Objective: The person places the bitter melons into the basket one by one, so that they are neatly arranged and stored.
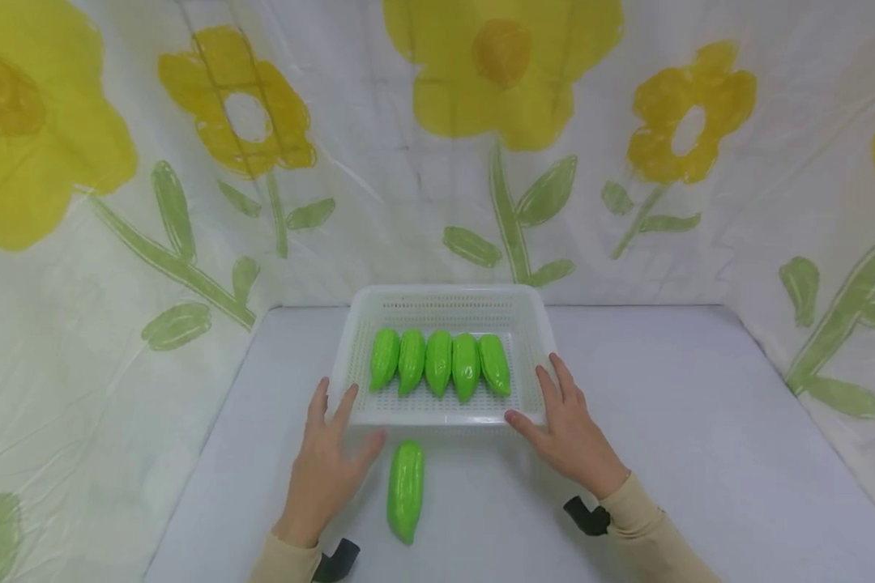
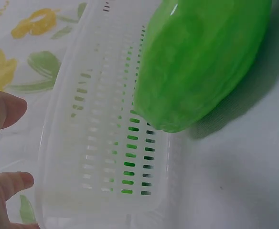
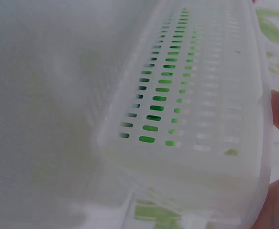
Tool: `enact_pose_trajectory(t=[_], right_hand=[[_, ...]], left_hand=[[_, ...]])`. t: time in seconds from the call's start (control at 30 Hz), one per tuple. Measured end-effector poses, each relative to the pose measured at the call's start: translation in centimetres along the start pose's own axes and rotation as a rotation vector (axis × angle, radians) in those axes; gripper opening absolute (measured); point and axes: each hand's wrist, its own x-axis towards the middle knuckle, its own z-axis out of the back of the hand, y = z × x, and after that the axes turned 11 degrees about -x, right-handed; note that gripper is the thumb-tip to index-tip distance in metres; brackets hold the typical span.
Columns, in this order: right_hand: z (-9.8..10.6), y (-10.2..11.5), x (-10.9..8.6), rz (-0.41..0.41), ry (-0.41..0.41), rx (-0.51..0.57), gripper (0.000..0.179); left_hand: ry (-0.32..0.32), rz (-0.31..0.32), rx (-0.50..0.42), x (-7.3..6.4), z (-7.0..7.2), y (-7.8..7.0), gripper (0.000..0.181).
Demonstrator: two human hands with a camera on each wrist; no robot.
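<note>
A white perforated plastic basket (image 1: 445, 420) stands on the table, with several glossy green gourd-like pieces (image 1: 438, 364) side by side in a row inside. My left hand (image 1: 326, 470) is at its front left corner, fingers spread; in the left wrist view the fingertips (image 2: 20, 181) appear apart from the rim. My right hand (image 1: 572, 433) is at the front right corner, its thumb near the front rim and its fingers extended along the right side. One more green gourd-like piece (image 1: 406, 492), ridged and tapered, lies in front of the basket, right of my left hand.
The pale table (image 1: 700, 453) extends to both sides of the basket. Behind it hangs a white curtain (image 1: 379, 202) printed with yellow flowers. A black wrist mount (image 1: 587, 517) sits by the right cuff, another (image 1: 338, 560) by the left.
</note>
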Motion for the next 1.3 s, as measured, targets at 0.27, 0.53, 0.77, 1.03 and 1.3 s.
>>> enact_pose_trajectory(t=[0.27,0.53,0.77,1.03,1.3], right_hand=[[-0.1,-0.1,0.0,-0.008,0.002,0.002,0.091],[-0.2,-0.1,-0.1,-0.005,0.002,0.007,0.09],[-0.1,-0.1,0.0,-0.009,0.004,0.009,0.089],[-0.2,-0.1,0.0,-0.007,0.003,0.009,0.09],[-0.1,-0.1,-0.1,-0.004,0.002,0.016,0.09]], left_hand=[[-0.008,-0.014,0.071,-2.5,0.1,-1.1,0.08],[0.003,0.044,0.098,-5.5,0.2,-2.9,0.083],[-0.079,0.061,0.152,-7.1,-0.7,-4.2,0.082],[0.097,0.224,0.149,-6.9,-1.6,-4.9,0.082],[0.241,0.249,0.194,-5.9,-3.3,-5.3,0.085]])
